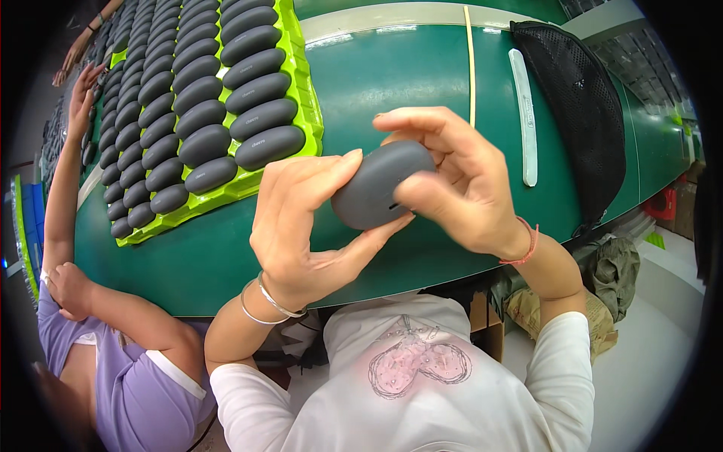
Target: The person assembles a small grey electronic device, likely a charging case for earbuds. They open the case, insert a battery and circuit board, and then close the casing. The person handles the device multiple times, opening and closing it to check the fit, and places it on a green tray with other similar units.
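Over the near edge of the tabletop (429, 83), the left hand (297, 218) pinches a dark oval case (369, 188); the right hand (471, 184), half-curled, touches it, its hold unclear.

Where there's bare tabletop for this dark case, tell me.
Free: green tabletop between the lime tray and the thin pale stick; a narrower stretch between that stick and the white strip. Crowded: the tray, packed with dark cases.

Black mesh fabric (578, 124) lies beside a pale strip (524, 120).
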Action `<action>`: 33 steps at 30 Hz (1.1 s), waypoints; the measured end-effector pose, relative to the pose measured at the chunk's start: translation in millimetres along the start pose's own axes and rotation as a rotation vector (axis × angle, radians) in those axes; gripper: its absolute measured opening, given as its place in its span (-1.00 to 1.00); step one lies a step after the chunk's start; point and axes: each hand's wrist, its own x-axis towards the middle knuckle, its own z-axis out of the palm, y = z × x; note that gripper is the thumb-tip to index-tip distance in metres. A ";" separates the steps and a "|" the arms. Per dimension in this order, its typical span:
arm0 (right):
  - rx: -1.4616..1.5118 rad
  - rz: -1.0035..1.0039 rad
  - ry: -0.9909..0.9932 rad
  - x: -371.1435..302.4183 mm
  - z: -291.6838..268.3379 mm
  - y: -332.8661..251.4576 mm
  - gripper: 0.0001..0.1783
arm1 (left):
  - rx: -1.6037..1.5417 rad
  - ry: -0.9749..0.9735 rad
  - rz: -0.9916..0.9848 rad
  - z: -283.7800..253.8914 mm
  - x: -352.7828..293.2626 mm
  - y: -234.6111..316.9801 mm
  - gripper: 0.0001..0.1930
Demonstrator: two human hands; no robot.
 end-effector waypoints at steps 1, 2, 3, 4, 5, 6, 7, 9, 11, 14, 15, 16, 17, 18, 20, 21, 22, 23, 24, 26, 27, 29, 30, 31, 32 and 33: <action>0.012 0.020 0.013 -0.8 3.5 0.8 -0.62 | 0.013 0.005 0.003 1.0 0.1 -0.4 -0.36; 0.025 0.039 0.026 -1.4 6.2 1.8 -0.61 | -0.001 0.033 0.005 2.1 1.7 -0.5 -0.37; 0.038 0.059 0.038 -1.6 7.4 2.1 -0.61 | -0.014 0.061 0.006 3.6 4.0 -0.3 -0.38; 0.210 0.204 -0.011 -0.8 5.5 1.9 -0.60 | -0.025 0.088 0.009 4.1 5.7 -0.3 -0.39; 0.381 0.350 -0.063 0.9 2.0 1.5 -0.60 | -0.041 0.093 0.000 3.6 6.7 -0.1 -0.39; 0.552 0.495 -0.115 1.8 0.3 1.3 -0.58 | -0.057 0.098 -0.009 3.0 7.5 0.1 -0.39; 0.578 0.529 -0.145 1.4 0.6 1.1 -0.57 | -0.059 0.099 -0.003 3.8 8.6 -1.4 -0.40; 0.628 0.597 -0.203 -1.0 3.9 2.4 -0.53 | -0.061 0.101 0.010 5.0 10.3 -4.6 -0.40; 0.273 0.334 -0.123 -3.8 8.0 6.3 -0.52 | 0.026 0.100 0.030 6.5 7.4 -8.0 -0.40; -0.033 0.128 -0.101 -4.4 11.0 -2.7 -0.55 | 0.135 0.078 0.053 7.3 8.8 -4.0 -0.44; 0.068 0.189 -0.100 -5.4 10.6 -1.6 -0.57 | 0.150 0.077 0.061 7.4 7.7 -3.9 -0.45; 0.165 0.248 -0.090 -5.8 7.9 0.1 -0.60 | 0.141 0.038 0.041 7.1 8.6 -3.6 -0.49; 0.262 0.306 -0.080 -5.8 4.8 1.3 -0.62 | 0.076 0.001 -0.011 4.3 10.6 -2.7 -0.48; 0.371 0.349 -0.102 -3.1 0.2 -3.8 -0.64 | 0.011 -0.037 -0.062 0.1 13.0 -1.5 -0.47; 0.421 0.343 -0.064 0.2 -4.1 -4.2 -0.63 | -0.123 -0.082 -0.201 -5.1 12.4 0.5 -0.51; 0.477 0.376 -0.058 2.4 -5.4 -7.0 -0.62 | -0.209 -0.046 -0.254 -3.8 11.8 0.5 -0.54; 0.435 0.340 -0.071 2.5 -5.5 -4.9 -0.62 | -0.297 -0.011 -0.307 -0.9 10.9 -0.2 -0.57; 0.392 0.303 -0.085 1.6 -5.5 -1.3 -0.62 | -0.385 0.025 -0.358 0.5 10.4 -0.5 -0.60; 0.350 0.267 -0.098 1.4 -5.6 0.8 -0.62 | -0.403 0.005 -0.378 -1.6 9.6 -0.9 -0.66; 0.320 0.232 -0.120 1.3 -6.5 1.8 -0.63 | -0.489 -0.003 -0.417 -3.3 10.0 -0.2 -0.69; 0.304 0.215 -0.131 1.0 -7.1 1.9 -0.64 | -0.532 -0.007 -0.437 -4.5 10.5 0.5 -0.70; 0.303 0.266 -0.154 0.3 -9.5 1.1 -0.63 | -0.602 -0.018 -0.529 -9.5 11.7 1.2 -0.73; 0.302 0.291 -0.167 0.2 -9.9 0.6 -0.62 | -0.637 -0.024 -0.575 -11.6 12.0 1.9 -0.74; 0.306 0.286 -0.171 0.1 -9.3 0.4 -0.62 | -0.677 0.003 -0.630 -12.3 12.7 3.0 -0.74; 0.311 0.281 -0.175 -0.9 -8.1 0.6 -0.61 | -0.717 0.029 -0.685 -12.9 13.2 4.2 -0.74; 0.315 0.277 -0.179 -1.5 -7.5 1.3 -0.60 | -0.758 0.055 -0.739 -13.2 13.8 4.6 -0.74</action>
